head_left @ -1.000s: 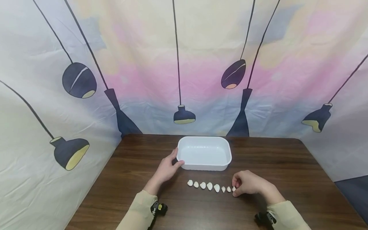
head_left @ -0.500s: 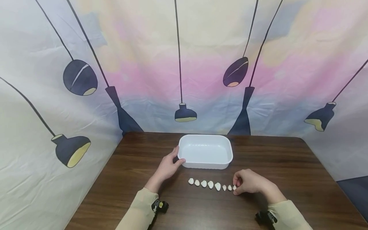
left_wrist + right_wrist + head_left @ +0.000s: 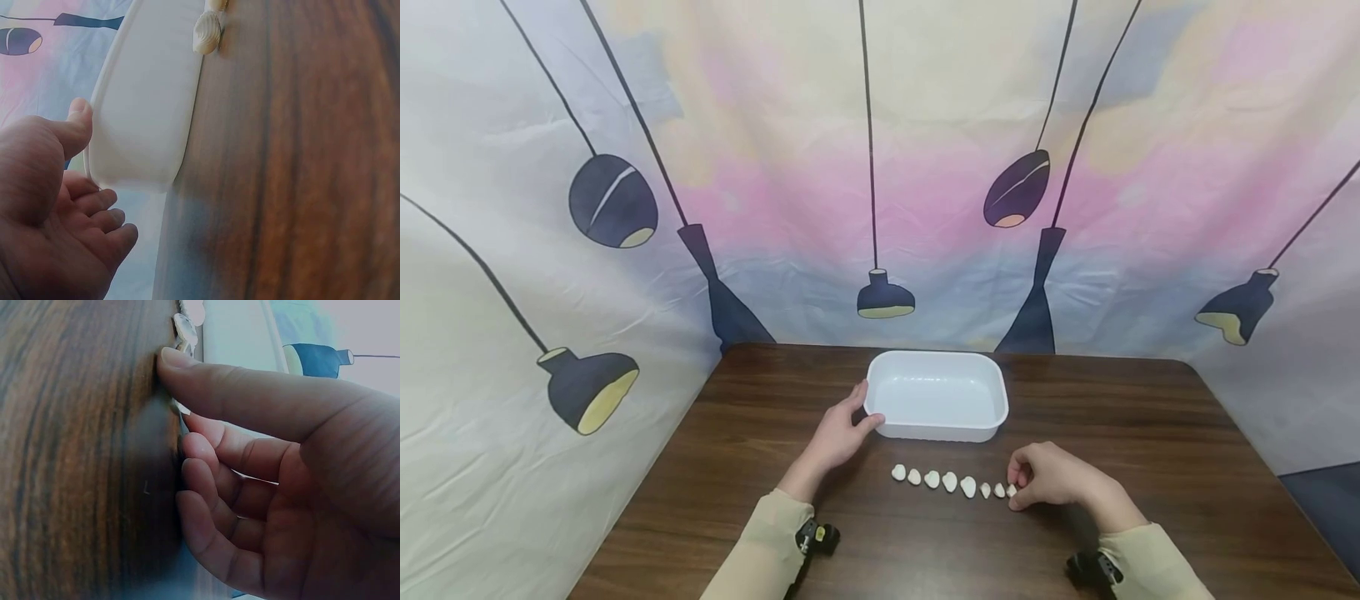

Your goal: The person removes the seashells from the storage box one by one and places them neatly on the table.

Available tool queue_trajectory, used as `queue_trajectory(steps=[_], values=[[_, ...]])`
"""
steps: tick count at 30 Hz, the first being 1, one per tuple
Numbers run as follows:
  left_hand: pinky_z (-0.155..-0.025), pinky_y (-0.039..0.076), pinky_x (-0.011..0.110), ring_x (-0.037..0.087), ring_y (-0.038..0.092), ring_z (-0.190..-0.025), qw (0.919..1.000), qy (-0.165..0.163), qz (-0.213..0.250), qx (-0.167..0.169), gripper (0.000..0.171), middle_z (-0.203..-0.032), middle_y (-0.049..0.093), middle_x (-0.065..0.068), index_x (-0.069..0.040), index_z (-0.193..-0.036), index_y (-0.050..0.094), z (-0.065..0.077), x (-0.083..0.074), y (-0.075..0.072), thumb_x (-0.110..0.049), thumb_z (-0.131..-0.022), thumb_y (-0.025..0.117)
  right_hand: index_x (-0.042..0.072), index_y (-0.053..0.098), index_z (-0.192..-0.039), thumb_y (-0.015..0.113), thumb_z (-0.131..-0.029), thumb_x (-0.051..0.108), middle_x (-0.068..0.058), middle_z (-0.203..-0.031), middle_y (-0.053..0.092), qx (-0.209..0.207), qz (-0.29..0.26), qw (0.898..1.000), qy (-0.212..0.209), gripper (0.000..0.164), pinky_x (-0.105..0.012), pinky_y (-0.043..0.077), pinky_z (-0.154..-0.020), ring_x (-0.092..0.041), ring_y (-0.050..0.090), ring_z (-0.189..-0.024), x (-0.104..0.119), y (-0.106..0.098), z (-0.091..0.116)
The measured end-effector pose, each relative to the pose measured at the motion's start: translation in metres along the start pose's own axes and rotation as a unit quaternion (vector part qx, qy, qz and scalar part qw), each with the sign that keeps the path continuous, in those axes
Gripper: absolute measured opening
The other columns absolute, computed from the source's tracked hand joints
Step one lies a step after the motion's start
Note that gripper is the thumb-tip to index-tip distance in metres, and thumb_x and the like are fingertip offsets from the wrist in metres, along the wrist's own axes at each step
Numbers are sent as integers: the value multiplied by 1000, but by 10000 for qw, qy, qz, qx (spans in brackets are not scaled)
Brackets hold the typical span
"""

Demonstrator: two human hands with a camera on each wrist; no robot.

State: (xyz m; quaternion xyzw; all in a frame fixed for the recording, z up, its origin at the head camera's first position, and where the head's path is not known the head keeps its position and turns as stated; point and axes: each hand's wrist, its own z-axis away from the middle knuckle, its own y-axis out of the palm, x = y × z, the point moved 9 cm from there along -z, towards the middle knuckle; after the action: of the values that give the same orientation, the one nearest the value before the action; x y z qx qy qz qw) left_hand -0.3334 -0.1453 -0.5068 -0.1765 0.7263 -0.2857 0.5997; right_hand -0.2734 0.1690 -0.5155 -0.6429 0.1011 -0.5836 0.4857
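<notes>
A white rectangular tray (image 3: 936, 432) sits toward the back of the wooden table. At its left end, my left hand (image 3: 833, 435) holds the near corner, the thumb against the rim and the fingers bent around the end wall. Several small white seashells (image 3: 950, 482) lie in a row in front of the tray. At the right end of that row, my right hand (image 3: 1054, 475) pinches the last seashell (image 3: 1012, 492) between thumb and index finger, low at the tabletop. The right wrist view mostly hides this shell behind the thumb (image 3: 206, 384).
The brown wooden table (image 3: 880, 550) runs back to a cloth backdrop (image 3: 775, 167) printed with hanging lamps. Both wrists carry small black cameras below the cuffs.
The head view has shifted slightly. Both hands, the tray and the row of seashells keep their places on the table.
</notes>
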Motion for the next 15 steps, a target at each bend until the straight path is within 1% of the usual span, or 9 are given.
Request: queue_trajectory(steps=[15], values=[[-127,28,54,36,30,-159,10000,26,7,-8,74,-170,33,21,5,-163,35,0,0,0,-30,-107,69,12,65,-84,98,-74,11,2,-75,57,-32,-8,10000,75,34,-27,42,-60,-15,54,-69,-1,0,0]])
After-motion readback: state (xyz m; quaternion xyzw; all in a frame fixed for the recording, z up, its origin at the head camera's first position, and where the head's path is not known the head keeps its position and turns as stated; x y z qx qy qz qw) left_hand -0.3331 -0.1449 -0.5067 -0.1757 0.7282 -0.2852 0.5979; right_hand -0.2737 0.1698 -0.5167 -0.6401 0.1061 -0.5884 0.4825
